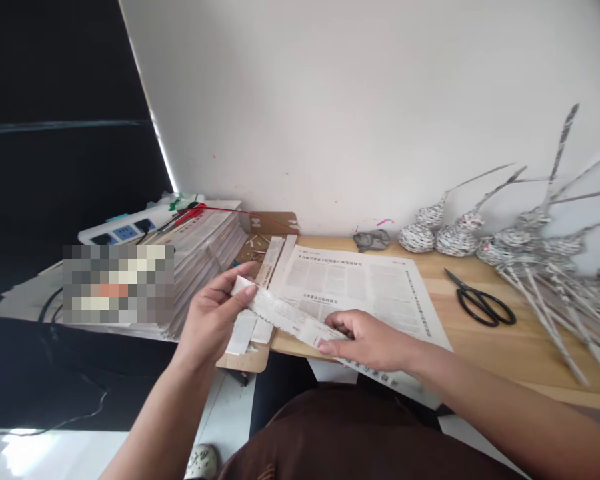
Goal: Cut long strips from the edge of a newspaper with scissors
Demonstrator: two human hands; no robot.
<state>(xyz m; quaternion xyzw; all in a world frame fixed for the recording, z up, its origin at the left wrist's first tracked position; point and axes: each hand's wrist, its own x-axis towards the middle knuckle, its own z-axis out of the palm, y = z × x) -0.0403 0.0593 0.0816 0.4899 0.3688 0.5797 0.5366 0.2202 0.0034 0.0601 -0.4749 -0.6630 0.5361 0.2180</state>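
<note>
The newspaper strip [283, 315] is held slantwise above the table's near edge, partly in front of the newsprint sheet [337, 273]. Its upper end is pinched btwn thumb & fingers of the L hand [205, 323]; farther down, it is gripped by the R hand [370, 340], w/ thumb pressed along the near side & fingers curled in — almost no gap in either grip. Past the R hand, the strip is partly hidden by the forearm.

The strip is thin, flat & printed. The sheet is spread on the smooth, pale wood-grain table [437, 283]. At R, black-handled scissors [485, 307] are laid near slim rolled-paper rods [560, 327]; behind, gourd shapes [417, 237] are woven from newsprint — ridged, bulbous, thin-stemmed. At L, a thick newspaper stack [220, 250] is topped by a white power strip [125, 230].
</note>
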